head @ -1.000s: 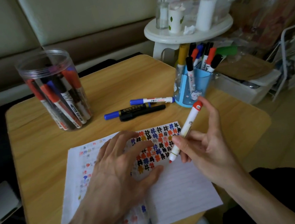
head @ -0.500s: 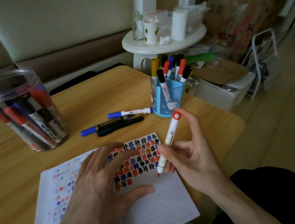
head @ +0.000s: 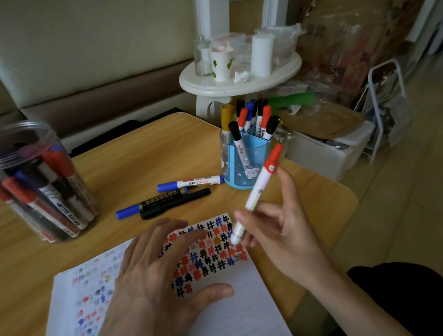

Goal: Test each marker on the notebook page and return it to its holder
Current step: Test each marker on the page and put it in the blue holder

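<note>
The right hand [head: 281, 234] pinched the red marker [head: 259, 189] near its lower end, which hung over the right edge of the notebook page [head: 234, 321]. The marker's long axis slanted up and away from the grip. Its red end pointed at the blue holder [head: 238, 176] just beyond. The left hand [head: 151, 279] lay flat on the page, farther from the holder.

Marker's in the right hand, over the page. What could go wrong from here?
1. The marker in the right hand points at the right edge of the notebook page; a stroke there might run onto the wooden table.
2. The left hand lies flat over the coloured marks; any wet ink could smear.
3. The marker's red end looks close to the blue holder, which stands near the table's edge; a swing might tip it.
</note>
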Available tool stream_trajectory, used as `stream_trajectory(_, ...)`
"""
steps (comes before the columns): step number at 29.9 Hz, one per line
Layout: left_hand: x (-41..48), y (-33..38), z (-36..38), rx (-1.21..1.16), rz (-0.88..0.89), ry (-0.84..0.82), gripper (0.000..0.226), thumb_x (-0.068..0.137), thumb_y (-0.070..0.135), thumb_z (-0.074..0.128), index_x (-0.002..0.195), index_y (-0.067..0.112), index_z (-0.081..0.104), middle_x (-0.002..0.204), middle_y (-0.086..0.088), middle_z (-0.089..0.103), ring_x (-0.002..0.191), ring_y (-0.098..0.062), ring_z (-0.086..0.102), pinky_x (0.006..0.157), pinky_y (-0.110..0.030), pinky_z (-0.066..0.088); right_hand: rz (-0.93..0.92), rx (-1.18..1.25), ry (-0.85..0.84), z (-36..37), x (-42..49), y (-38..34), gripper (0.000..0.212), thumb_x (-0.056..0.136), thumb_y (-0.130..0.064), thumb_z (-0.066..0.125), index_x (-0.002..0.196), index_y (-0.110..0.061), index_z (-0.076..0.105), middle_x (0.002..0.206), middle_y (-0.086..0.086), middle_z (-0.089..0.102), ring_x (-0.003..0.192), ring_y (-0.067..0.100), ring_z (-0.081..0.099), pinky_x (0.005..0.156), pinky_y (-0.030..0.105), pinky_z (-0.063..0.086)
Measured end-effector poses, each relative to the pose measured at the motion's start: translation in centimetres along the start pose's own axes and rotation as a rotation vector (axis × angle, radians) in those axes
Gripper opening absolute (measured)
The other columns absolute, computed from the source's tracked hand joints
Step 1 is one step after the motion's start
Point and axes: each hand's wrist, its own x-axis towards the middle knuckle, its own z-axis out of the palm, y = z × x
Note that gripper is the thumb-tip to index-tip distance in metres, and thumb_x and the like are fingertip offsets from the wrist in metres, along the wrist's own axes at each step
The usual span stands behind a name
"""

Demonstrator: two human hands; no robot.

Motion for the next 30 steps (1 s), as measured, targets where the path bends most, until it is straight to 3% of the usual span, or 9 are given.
stream_trajectory(2, 0.3, 0.1, -0.1, -0.014, -0.011, -0.006, 0.091, 0.067, 0.100, 0.045, 0.141, 0.048, 0.050, 0.151, 0.021, 0.038, 0.138, -0.012, 0.043, 0.110, -0.048, 0.043, -0.009, -0.043, 0.069, -0.7, 1.4, -0.5, 0.051, 0.099, -0.021, 0.065, 0.145, -0.021, 0.045, 0.097, 0.007, 0.079, 0.079, 0.020, 0.076, 0.070, 0.029, 0.060)
stream_trajectory(4, 0.5, 0.2, -0.3, -0.028, -0.006, -0.001, 0.092, 0.066, 0.101, 0.045, 0.143, 0.049, 0.047, 0.154, 0.021, 0.035, 0.136, -0.013, 0.045, 0.108, -0.047, 0.045, -0.024, -0.068, 0.151, -1.6, 2.9, -0.9, 0.027, 0.101, -0.023, 0.063, 0.127, -0.016, 0.061, 0.098, 0.004, 0.078, 0.083, 0.018, 0.076, 0.073, 0.028, 0.060)
stream_trajectory(9, 1.4, 0.5, -0.4, -0.031, -0.003, -0.007, 0.095, 0.064, 0.103, 0.040, 0.143, 0.052, 0.044, 0.154, 0.021, 0.034, 0.138, -0.015, 0.044, 0.109, -0.047, 0.042, -0.091, -0.182, 0.272, -3.5, 6.8, -2.6, 0.010, 0.102, -0.027, 0.064, 0.107, -0.020, 0.068, 0.090, -0.006, 0.078, 0.085, 0.009, 0.075, 0.075, 0.025, 0.060)
stream_trajectory(11, 1.7, 0.5, -0.3, -0.032, -0.007, -0.012, 0.096, 0.062, 0.105, 0.038, 0.143, 0.053, 0.044, 0.154, 0.022, 0.034, 0.138, -0.015, 0.043, 0.110, -0.047, 0.040, -0.128, -0.262, 0.315, -3.9, 8.4, -3.2, 0.007, 0.101, -0.028, 0.066, 0.104, -0.022, 0.067, 0.089, -0.007, 0.076, 0.084, 0.006, 0.074, 0.074, 0.023, 0.059)
stream_trajectory(15, 2.0, 0.4, 0.2, -0.037, -0.003, -0.028, 0.095, 0.062, 0.105, 0.037, 0.142, 0.054, 0.042, 0.154, 0.023, 0.032, 0.140, -0.013, 0.041, 0.111, -0.046, 0.039, -0.148, -0.447, 0.357, -4.0, 11.5, -3.2, 0.012, 0.098, -0.035, 0.069, 0.099, -0.023, 0.067, 0.088, -0.007, 0.074, 0.081, 0.009, 0.073, 0.073, 0.035, 0.061)
stream_trajectory(19, 2.2, 0.6, 0.4, -0.049, -0.006, -0.018, 0.096, 0.062, 0.105, 0.038, 0.142, 0.054, 0.043, 0.153, 0.024, 0.033, 0.139, -0.011, 0.041, 0.111, -0.044, 0.039, -0.124, -0.624, 0.330, -3.5, 12.1, -2.5, 0.014, 0.096, -0.034, 0.073, 0.100, -0.020, 0.069, 0.086, -0.009, 0.072, 0.076, 0.004, 0.068, 0.061, 0.018, 0.047)
stream_trajectory(23, 2.6, 0.6, 0.1, -0.099, -0.033, -0.022, 0.098, 0.057, 0.107, 0.036, 0.140, 0.055, 0.044, 0.152, 0.028, 0.032, 0.140, -0.010, 0.039, 0.113, -0.044, 0.039, -0.096, -0.688, 0.297, -3.5, 11.9, -1.9, 0.015, 0.095, -0.033, 0.073, 0.101, -0.020, 0.069, 0.088, -0.008, 0.071, 0.074, 0.000, 0.063, 0.058, 0.013, 0.040)
stream_trajectory(30, 2.8, 0.9, 0.1, -0.118, -0.048, -0.024, 0.098, 0.060, 0.104, 0.037, 0.141, 0.051, 0.046, 0.153, 0.024, 0.034, 0.139, -0.015, 0.043, 0.109, -0.049, 0.044, -0.087, -0.649, 0.294, -4.1, 11.8, -2.3, 0.017, 0.097, -0.039, 0.069, 0.093, -0.024, 0.065, 0.085, -0.005, 0.071, 0.074, 0.015, 0.071, 0.071, 0.042, 0.061)
